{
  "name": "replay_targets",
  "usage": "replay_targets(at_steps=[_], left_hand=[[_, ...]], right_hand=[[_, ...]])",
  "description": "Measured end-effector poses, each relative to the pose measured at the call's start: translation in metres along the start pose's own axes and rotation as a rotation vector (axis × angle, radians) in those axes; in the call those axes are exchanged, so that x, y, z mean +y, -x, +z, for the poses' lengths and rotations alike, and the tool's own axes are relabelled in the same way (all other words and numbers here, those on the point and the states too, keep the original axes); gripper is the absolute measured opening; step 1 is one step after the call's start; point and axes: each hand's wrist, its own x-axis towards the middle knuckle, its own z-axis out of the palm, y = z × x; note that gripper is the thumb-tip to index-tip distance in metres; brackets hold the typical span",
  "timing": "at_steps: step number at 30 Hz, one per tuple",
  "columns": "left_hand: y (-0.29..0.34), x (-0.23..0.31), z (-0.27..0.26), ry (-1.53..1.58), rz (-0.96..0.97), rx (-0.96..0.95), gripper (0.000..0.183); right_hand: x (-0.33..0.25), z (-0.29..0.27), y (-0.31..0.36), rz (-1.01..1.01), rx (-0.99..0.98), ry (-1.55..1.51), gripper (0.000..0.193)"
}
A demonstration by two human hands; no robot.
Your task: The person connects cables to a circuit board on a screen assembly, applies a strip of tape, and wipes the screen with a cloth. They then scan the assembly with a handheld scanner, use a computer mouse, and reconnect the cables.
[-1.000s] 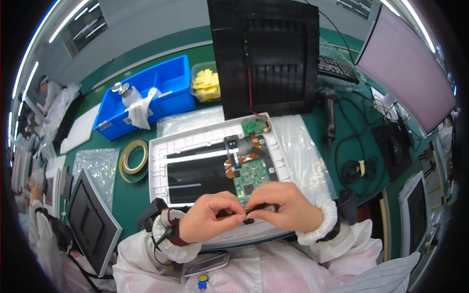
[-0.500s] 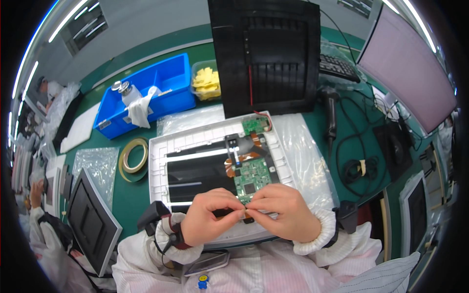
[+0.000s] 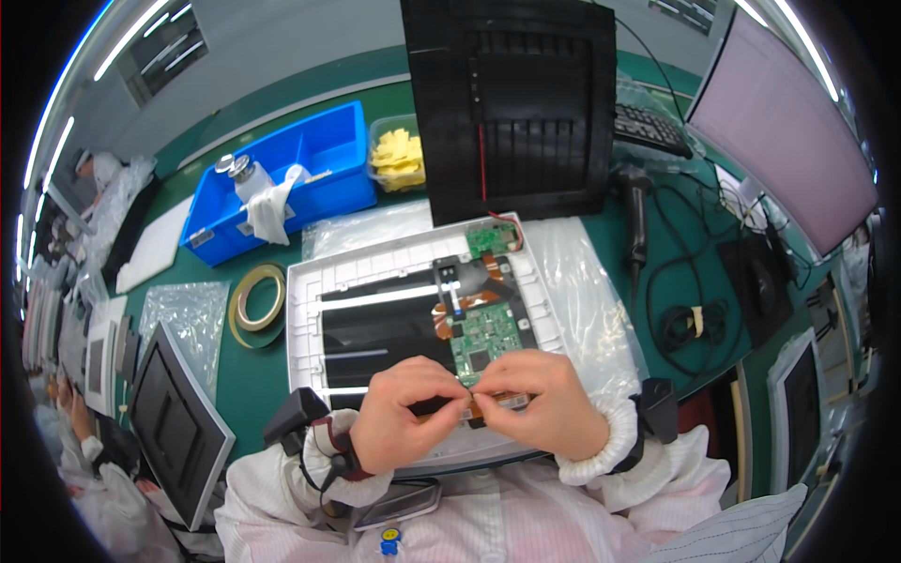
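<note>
A white plastic housing lies in front of me with its inside facing up. In it are a black panel, a green circuit board and orange flat ribbon cables. At the board's near edge my left hand pinches with thumb and forefinger. My right hand pinches right beside it, the fingertips of both nearly meeting. Whatever sits between the fingertips is too small and covered to name. A smaller green board with a red wire lies at the housing's far corner.
Behind the housing stands a black panel. Left of it are a tub of yellow pieces, a blue bin and tape rolls. To the right are a handheld scanner, coiled cable and a monitor. Another person works far left.
My right hand has shifted very slightly left, and its fingers have turned a little, baring a label strip beneath them. My left hand stays almost in place. The co-worker's hands at far left have moved.
</note>
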Motion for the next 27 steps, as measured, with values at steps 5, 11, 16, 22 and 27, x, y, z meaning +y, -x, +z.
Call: replay_targets(at_steps=[5,11,16,22,27], left_hand=[[0.0,0.001,0.001,-0.032,0.029,0.023,0.009],[0.0,0.001,0.001,-0.023,0.029,0.036,0.01],[-0.001,0.001,0.002,0.006,-0.006,0.02,0.008],[0.003,-0.002,-0.003,0.153,-0.1,0.094,0.006],[-0.011,0.008,-0.034,0.274,-0.221,0.12,0.004]], right_hand=[[0.001,0.001,0.0,-0.013,0.01,0.02,0.005],[0.002,0.002,-0.001,-0.03,0.028,0.049,0.005],[0.001,0.001,-0.002,0.02,0.047,0.027,0.005],[0.006,-0.014,-0.004,0.223,0.009,-0.289,0.006],[0.016,-0.043,-0.009,0.493,0.047,-0.836,0.01]])
